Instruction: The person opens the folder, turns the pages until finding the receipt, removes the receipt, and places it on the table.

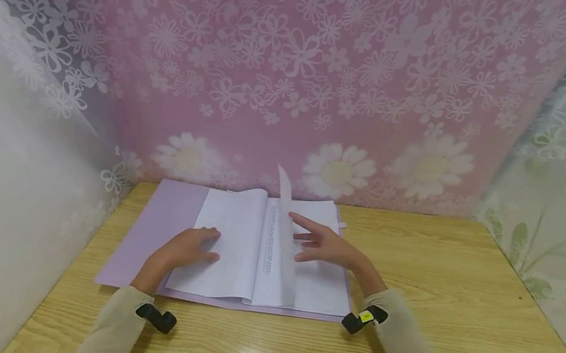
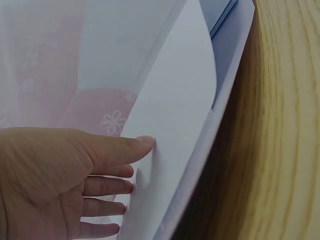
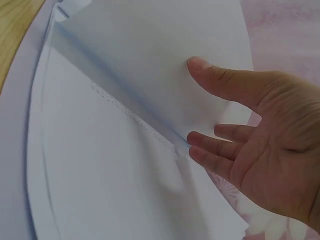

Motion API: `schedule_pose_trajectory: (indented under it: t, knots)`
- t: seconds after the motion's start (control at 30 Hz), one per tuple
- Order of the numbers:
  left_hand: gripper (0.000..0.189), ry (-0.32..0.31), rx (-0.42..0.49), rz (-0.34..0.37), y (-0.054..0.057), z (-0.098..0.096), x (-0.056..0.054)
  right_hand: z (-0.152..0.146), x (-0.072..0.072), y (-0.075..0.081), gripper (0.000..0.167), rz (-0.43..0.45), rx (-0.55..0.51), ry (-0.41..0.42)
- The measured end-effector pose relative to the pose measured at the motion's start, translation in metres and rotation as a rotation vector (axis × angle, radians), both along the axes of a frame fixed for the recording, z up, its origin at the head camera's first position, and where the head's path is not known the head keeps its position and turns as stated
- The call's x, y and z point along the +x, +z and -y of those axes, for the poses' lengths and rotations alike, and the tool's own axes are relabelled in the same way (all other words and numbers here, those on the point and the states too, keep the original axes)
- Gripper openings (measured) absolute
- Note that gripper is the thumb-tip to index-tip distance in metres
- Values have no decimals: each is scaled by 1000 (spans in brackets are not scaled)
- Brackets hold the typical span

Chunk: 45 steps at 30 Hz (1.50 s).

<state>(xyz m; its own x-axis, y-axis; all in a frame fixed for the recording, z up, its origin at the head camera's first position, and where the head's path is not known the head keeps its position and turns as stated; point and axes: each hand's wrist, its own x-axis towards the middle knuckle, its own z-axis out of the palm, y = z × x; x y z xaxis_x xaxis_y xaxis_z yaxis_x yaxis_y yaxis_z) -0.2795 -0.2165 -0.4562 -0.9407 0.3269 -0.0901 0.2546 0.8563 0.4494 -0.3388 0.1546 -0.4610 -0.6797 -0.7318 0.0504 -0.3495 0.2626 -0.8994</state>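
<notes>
A lilac folder [image 1: 158, 231] lies spread on the table with white pages inside. My left hand [image 1: 188, 248] rests on the left-hand page [image 1: 235, 242], its thumb and fingers extended and spread. In the left wrist view, the thumb [image 2: 135, 147] reaches over a white sheet [image 2: 170, 100] near the folder's edge. A single sheet [image 1: 286, 195] stands raised near the middle. My right hand [image 1: 327, 246] is at the raised sheet's right side, fingertips against it. The right wrist view shows the thumb [image 3: 220, 80] and extended fingers [image 3: 215, 146] along this sheet [image 3: 160, 55].
Under the folder is a wooden table [image 1: 440, 295]. Behind it rises a pink flowered wall covering [image 1: 271, 108], with pale flowered sides at left and right. A small tab [image 1: 342, 225] sticks out at the folder's right edge. Dark straps [image 1: 365, 319] sit on the sleeves.
</notes>
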Motion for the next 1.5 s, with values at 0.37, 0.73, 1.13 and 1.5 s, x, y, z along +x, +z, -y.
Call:
schedule_pose_trajectory:
  t: [0.37,0.73,1.13,1.5]
  knots:
    - [54,-6,150,-90,6,-10,1,17,12,-1,97,-71,47,9]
    - [65,10,735,179,23,-25,6,34,22,-1,97,-96,70,8]
    - [73,213,594,86,29,-19,6,48,35,-1,92,-98,82,39]
    - [60,331,196,-33,23,-17,10,54,40,-5,89,-122,73,38]
